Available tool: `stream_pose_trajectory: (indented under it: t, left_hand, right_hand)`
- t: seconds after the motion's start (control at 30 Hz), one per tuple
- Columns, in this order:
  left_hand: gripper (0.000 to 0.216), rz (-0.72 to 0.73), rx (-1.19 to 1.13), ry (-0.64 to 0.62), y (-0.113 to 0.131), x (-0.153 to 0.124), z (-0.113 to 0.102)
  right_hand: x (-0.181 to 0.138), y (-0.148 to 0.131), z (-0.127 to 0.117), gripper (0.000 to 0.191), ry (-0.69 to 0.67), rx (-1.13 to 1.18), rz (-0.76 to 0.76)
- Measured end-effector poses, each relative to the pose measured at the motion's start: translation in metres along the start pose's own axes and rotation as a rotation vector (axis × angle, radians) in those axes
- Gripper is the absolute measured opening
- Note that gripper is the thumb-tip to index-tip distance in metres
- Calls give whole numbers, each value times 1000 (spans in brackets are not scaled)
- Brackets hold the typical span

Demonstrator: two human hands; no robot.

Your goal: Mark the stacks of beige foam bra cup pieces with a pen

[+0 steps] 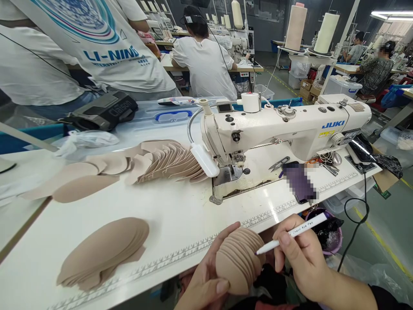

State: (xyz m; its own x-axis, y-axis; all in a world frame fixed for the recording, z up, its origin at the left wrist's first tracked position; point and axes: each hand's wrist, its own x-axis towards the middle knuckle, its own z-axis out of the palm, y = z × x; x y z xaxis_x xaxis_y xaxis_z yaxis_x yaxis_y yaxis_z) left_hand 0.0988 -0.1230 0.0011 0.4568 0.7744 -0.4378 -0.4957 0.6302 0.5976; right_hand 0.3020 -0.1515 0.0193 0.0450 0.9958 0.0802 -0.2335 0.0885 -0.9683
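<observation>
My left hand [206,275] is closed round a stack of beige foam cups [237,260], held below the table's front edge. My right hand [303,258] grips a white pen [292,233], its tip touching the right edge of the held stack. On the white table [180,215] a second stack of beige cups [103,252] lies at the front left. A fanned row of more cups [161,161] spreads at the back, left of the white JUKI sewing machine [284,129].
A person in a white printed shirt [97,43] stands at the table's far left, beside a black pouch [103,111] and a plastic bag [85,140]. Snips [280,162] and a phone [300,183] lie by the machine. Other workers sit at machines behind.
</observation>
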Motion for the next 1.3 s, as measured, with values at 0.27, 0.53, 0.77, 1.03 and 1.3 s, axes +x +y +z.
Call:
stream_pose_trajectory:
  t: [0.27, 0.53, 0.77, 1.03, 1.3]
  left_hand:
    - [87, -25, -5, -25, 0, 0, 1]
    - [77, -28, -30, -56, -2, -1, -1]
    - [83, -37, -62, -33, -2, -3, 2]
    - [81, -30, -34, -38, -3, -3, 0]
    - [78, -38, -72, -32, -1, -3, 6]
  right_hand:
    - [9, 6, 0, 34, 60, 231, 131]
    - [12, 6, 4, 37, 42, 218, 151]
    - [11, 8, -1, 31, 105, 260, 101]
    - [8, 6, 3, 32, 53, 221, 108]
    - [12, 5, 2, 33, 74, 294, 97]
